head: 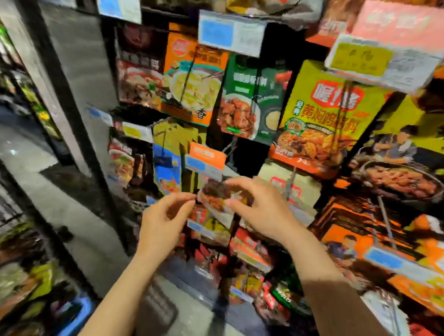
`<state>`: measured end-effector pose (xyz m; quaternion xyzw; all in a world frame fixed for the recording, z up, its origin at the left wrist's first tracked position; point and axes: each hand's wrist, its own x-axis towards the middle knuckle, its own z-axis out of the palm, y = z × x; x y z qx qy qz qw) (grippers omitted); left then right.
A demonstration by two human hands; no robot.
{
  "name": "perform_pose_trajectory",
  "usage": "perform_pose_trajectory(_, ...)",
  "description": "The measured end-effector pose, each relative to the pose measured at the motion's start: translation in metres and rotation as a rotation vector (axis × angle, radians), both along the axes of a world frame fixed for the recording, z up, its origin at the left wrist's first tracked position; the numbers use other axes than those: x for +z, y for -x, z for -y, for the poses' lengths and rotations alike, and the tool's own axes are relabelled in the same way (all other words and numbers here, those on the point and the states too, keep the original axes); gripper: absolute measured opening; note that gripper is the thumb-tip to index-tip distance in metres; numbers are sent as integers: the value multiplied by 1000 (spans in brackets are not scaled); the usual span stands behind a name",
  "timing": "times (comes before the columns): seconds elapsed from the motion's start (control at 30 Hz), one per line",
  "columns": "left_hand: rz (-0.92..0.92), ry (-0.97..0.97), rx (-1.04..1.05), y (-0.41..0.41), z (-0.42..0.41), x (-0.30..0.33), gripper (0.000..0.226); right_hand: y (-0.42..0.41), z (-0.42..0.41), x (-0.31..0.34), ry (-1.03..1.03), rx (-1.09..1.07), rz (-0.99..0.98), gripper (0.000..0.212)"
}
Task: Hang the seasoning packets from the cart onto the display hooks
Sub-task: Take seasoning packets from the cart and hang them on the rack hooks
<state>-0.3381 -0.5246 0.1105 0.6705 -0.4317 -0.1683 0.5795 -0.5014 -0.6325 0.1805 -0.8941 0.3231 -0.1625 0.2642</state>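
At the hook wall, chest height — both my hands are up in front of the display. My left hand (164,220) has thumb and forefinger drawn together at the left edge of a small seasoning packet (213,198); the frame is blurred, so I cannot tell if the tips truly pinch the edge or only touch it. My right hand (260,209) comes in from the other side, fingers curled over the packet's right edge, thumb underneath — it looks like a pinch on the packet, though blur softens the contact. The packet sits between my two hands, just below an orange price tag (205,160) at the end of a hook, its dark food picture facing me.

Above hang an orange soup packet (192,76), a dark green packet (250,98) and a large yellow packet (324,117) with red lettering, each behind its own label. A white label holder (232,34) with a blue patch stands over the green one.

Lower left, a blue basket (69,325) holds more packets, too smeared to read. Grey floor (33,158) runs away along the aisle on the left.
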Motion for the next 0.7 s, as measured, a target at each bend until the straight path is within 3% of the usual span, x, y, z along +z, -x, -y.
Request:
perform_pose_trajectory(0.23, -45, -133, 456, -106, -158, -54, 29, -174, -96, -44, -188, 434, -57, 29)
perform_pose_trajectory(0.37, -85, -243, 721, -142, -241, -77, 12, -243, -150, -71, -308, 611, -172, 32)
perform_pose_trajectory(0.53, -17, -460, 1084, -169, -330, -91, 25, -298, -201, -103, -347, 759, -332, 36)
perform_pose_trajectory(0.6, 12, -542, 1155, -180, -360, -94, 29, -319, -218, -118, -370, 788, -385, 39)
perform_pose_trajectory(0.7, 162, -795, 1026, -204, -403, -116, 49, -352, -237, -142, -348, 804, -463, 47)
